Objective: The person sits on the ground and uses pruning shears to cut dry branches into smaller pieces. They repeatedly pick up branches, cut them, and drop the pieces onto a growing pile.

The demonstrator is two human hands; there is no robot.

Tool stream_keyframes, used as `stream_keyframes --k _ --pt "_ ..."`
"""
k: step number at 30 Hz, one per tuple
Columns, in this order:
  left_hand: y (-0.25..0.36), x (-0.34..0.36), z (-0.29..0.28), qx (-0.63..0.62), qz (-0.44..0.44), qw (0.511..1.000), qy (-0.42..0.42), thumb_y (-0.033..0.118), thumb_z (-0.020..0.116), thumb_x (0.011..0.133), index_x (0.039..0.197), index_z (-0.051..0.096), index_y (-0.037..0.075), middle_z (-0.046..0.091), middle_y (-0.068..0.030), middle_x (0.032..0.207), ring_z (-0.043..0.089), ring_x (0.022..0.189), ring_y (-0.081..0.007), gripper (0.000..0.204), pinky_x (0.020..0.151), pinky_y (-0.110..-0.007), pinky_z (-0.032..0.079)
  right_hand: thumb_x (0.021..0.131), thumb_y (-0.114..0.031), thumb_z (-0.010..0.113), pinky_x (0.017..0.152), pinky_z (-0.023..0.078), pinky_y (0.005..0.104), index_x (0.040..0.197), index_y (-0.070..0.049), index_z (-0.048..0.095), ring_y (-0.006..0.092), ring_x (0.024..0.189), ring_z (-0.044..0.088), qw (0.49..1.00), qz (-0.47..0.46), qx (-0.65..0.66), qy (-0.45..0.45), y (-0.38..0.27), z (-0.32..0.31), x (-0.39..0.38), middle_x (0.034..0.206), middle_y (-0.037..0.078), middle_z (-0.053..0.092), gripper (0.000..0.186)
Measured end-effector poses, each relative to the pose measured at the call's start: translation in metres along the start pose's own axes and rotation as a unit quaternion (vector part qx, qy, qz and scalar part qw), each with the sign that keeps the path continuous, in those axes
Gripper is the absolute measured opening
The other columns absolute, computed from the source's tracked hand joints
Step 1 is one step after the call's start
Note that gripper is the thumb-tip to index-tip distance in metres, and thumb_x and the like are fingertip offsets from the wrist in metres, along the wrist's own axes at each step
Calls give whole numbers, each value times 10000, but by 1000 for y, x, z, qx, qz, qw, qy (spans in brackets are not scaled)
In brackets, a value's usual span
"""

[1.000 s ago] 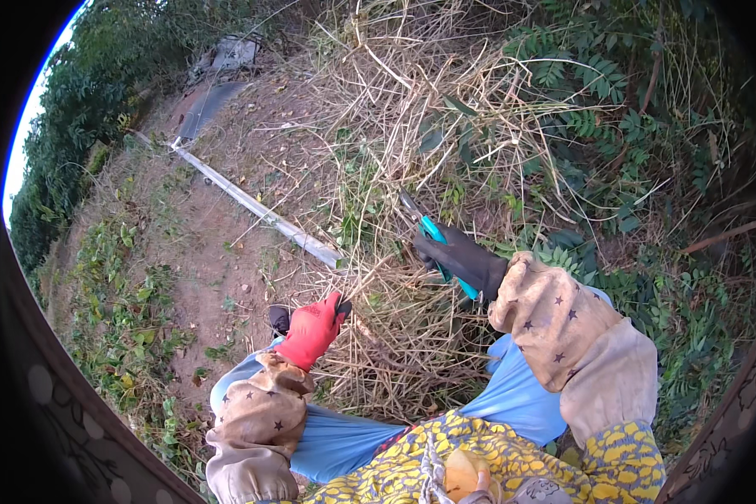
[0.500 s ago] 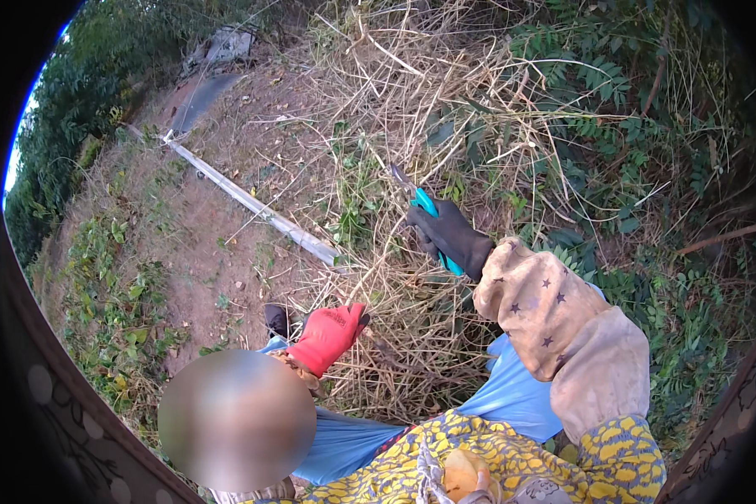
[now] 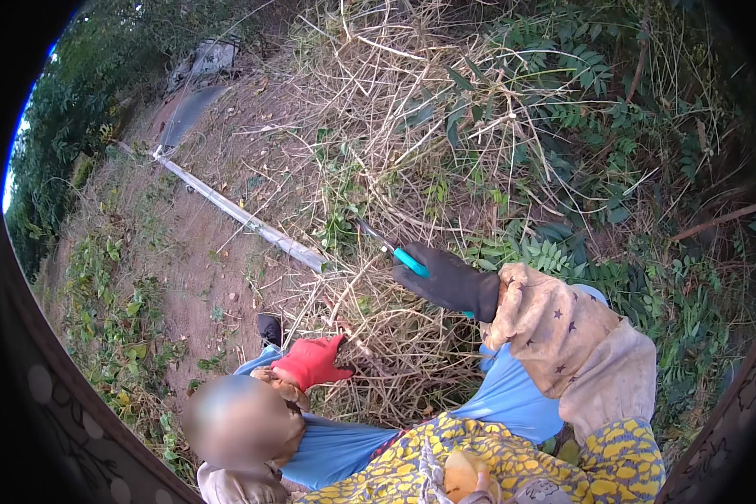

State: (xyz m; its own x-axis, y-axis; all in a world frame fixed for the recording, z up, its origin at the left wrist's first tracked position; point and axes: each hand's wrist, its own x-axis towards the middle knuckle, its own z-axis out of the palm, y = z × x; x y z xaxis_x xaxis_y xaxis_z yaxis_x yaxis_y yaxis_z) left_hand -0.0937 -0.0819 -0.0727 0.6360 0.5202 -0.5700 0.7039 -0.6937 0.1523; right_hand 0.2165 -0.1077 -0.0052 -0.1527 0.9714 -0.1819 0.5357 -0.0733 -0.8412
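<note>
My right hand [image 3: 445, 279], in a dark glove, is closed around pruning shears [image 3: 413, 262] with teal handles. Their dark blade points away to the upper left, above the dry stems. My left hand [image 3: 309, 364] wears a red glove and has its thumb and fingers spread apart, with nothing visible between them. It hovers at the left edge of a heap of cut dry stems [image 3: 416, 349] lying in front of me. A blurred patch hides part of my left forearm.
A long pale pole [image 3: 244, 218] lies on bare soil at the left. A dark flat sheet [image 3: 191, 116] is farther off. Tangled dry stalks [image 3: 386, 92] spread ahead, green leafy plants [image 3: 672, 277] grow at the right, and a brown branch [image 3: 722, 218] juts in there.
My right hand has lowered toward me with the shears, whose blade has dropped closer to the heap. My left hand has come nearer my body and spread its fingers.
</note>
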Motion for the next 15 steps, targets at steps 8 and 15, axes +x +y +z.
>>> stream_keyframes --k 8,15 --pt "20 38 -132 -163 -24 922 350 380 705 837 1249 592 111 684 -153 1054 669 952 -331 506 815 -419 529 945 -330 618 685 492 414 1172 -38 509 292 753 646 986 -67 73 133 -7 -15 -28 863 156 633 385" --pt "92 188 -211 89 72 807 579 415 735 783 1436 390 55 450 -204 1416 473 1275 -355 822 1034 -461 393 922 -199 651 664 496 398 1228 -27 492 288 725 626 956 -155 110 224 -17 -35 -50 869 163 608 385"
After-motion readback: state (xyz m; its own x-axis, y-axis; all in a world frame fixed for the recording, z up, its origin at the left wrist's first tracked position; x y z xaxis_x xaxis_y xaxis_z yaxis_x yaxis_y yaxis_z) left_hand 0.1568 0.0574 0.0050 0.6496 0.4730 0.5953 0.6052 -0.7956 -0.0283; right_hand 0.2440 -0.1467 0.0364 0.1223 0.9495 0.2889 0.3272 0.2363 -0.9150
